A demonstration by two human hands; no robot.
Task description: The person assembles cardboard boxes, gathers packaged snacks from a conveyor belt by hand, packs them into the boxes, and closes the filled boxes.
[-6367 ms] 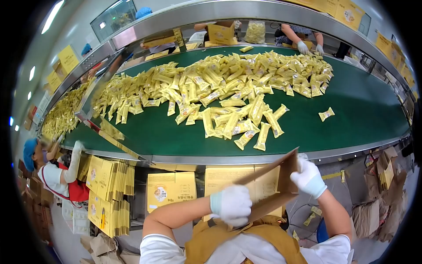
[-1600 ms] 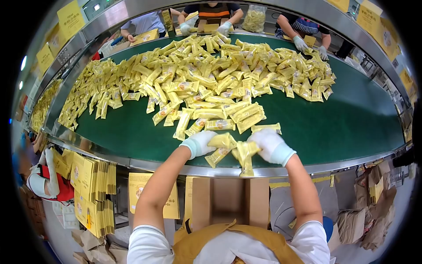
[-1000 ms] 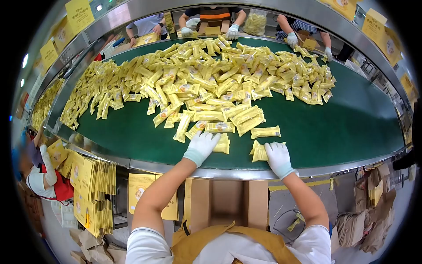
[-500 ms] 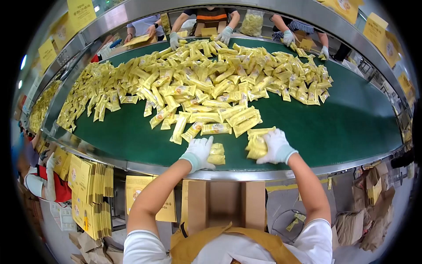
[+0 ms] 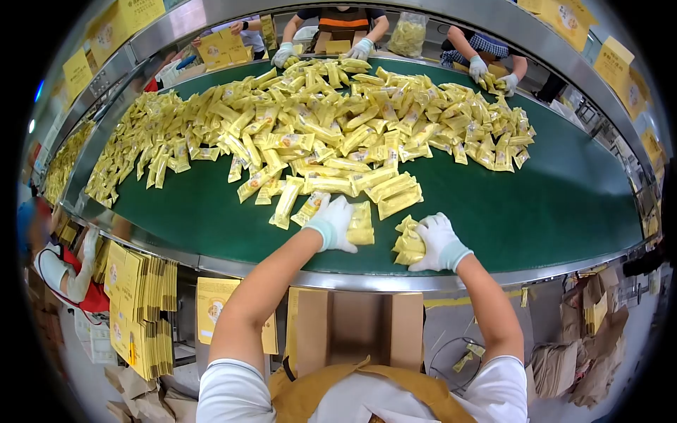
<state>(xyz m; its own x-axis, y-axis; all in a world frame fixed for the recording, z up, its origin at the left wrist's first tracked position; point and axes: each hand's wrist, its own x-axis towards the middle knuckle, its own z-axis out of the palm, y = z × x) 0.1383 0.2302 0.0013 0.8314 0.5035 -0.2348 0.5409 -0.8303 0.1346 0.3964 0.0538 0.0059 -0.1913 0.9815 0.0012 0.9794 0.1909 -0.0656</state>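
My left hand (image 5: pixel 334 223), in a white glove, is curled round a few yellow snack packets (image 5: pixel 362 224) near the front of the green table surface (image 5: pixel 550 211). My right hand (image 5: pixel 440 243), gloved too, grips a small bundle of yellow packets (image 5: pixel 409 243) with the fingers over its top. A loose packet (image 5: pixel 309 207) lies just beyond the left fingers. Behind both hands spreads a large heap of the same packets (image 5: pixel 338 127). An open cardboard box (image 5: pixel 310 331) stands below the table edge, directly before my body.
A metal rim (image 5: pixel 367 282) runs along the table's near edge. Folded yellow cartons (image 5: pixel 134 303) are stacked at lower left, and brown paper bags (image 5: pixel 557 366) lie at lower right. Across the table, co-workers' gloved hands (image 5: pixel 361 48) handle packets.
My left hand has moved forward to the loose packets, and the packets beside it have shifted with it. My right hand has moved slightly, still gripping its bundle.
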